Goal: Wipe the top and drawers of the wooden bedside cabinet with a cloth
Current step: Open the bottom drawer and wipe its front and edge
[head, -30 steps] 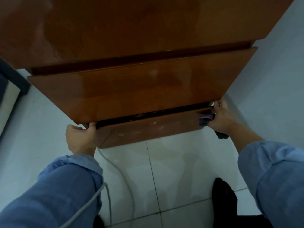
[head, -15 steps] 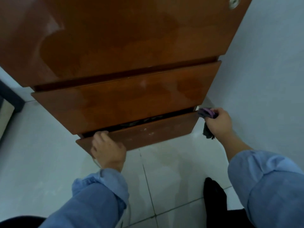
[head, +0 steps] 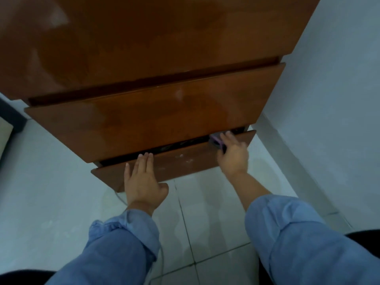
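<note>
The wooden bedside cabinet [head: 144,48] fills the upper part of the head view, seen from above. Its upper drawer [head: 144,120] looks closed. The lower drawer [head: 185,161] stands slightly pulled out, with a dark gap above its front. My left hand [head: 141,182] lies flat on the left part of that drawer front, fingers together and pointing up. My right hand [head: 232,155] presses a dark cloth with purple trim [head: 217,142] against the top edge of the lower drawer near its right end.
A pale wall [head: 329,99] rises close on the right of the cabinet. White floor tiles [head: 51,192] lie below. A thin cable [head: 120,197] runs out from under the drawer by my left hand. A dark bed frame edge [head: 12,120] sits at far left.
My left hand moved right from the drawer's left corner and now lies flat on its front. My right hand carried the cloth from the right corner inward along the top edge.
</note>
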Demonstrator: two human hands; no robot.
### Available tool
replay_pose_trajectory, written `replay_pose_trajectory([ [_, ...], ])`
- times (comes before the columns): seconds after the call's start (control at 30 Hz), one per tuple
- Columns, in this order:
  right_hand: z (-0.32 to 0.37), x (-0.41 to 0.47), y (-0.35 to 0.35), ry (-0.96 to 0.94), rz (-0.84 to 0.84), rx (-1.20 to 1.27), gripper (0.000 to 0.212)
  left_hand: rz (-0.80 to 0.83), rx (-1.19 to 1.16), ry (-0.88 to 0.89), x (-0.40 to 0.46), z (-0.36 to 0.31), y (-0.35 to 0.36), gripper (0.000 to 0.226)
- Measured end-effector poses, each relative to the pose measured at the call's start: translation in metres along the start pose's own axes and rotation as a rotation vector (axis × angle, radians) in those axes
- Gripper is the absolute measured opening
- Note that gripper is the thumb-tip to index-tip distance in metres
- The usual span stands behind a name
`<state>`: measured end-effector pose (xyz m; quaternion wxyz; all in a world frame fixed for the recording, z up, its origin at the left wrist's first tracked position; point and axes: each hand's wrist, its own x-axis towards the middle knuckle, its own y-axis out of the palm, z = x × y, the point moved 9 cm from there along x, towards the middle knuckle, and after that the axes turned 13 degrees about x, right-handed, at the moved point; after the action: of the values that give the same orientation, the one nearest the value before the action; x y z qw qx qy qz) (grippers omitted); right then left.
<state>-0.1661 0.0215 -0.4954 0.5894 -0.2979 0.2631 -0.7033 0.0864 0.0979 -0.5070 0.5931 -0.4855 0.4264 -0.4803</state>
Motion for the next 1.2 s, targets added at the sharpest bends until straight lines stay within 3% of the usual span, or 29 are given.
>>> replay_pose_trajectory([
  [0.1,0.033,-0.020,0.035,-0.054,0.175,-0.041,0.054,0.034,-0.016,0.020,0.000,-0.001,0.002,0.093],
  [0.3,0.030,-0.022,0.059,0.038,0.383,0.047,0.063,0.038,-0.040,0.029,0.001,0.024,-0.007,0.081],
  [0.4,0.025,-0.019,0.059,0.030,0.412,0.038,0.067,0.052,-0.017,-0.083,-0.012,0.054,-0.001,0.080],
  [0.53,0.028,-0.023,0.061,0.055,0.396,-0.059,0.068,0.221,-0.093,-0.113,-0.026,0.069,0.023,0.089],
  [0.7,0.046,-0.033,0.070,0.129,0.353,-0.164,0.068,0.153,-0.106,-0.079,-0.024,0.076,0.023,0.088],
  [0.83,0.098,-0.069,0.113,0.014,0.510,-0.126,0.068,0.150,-0.152,-0.070,-0.023,0.075,0.025,0.080],
  [0.97,0.124,-0.079,0.134,-0.004,0.606,-0.138,0.068,0.027,-0.422,-0.150,-0.021,0.084,0.019,0.066],
  [1.07,0.122,-0.075,0.132,-0.031,0.633,-0.170,0.068,-0.146,-0.735,-0.440,-0.029,0.121,0.019,0.059],
  [1.13,0.121,-0.076,0.132,-0.039,0.622,-0.153,0.069,-0.057,-1.043,-0.657,-0.032,0.136,0.039,0.054],
  [1.2,0.121,-0.077,0.135,-0.001,0.595,-0.115,0.068,0.088,-1.327,-0.746,-0.026,0.135,0.060,0.038],
])
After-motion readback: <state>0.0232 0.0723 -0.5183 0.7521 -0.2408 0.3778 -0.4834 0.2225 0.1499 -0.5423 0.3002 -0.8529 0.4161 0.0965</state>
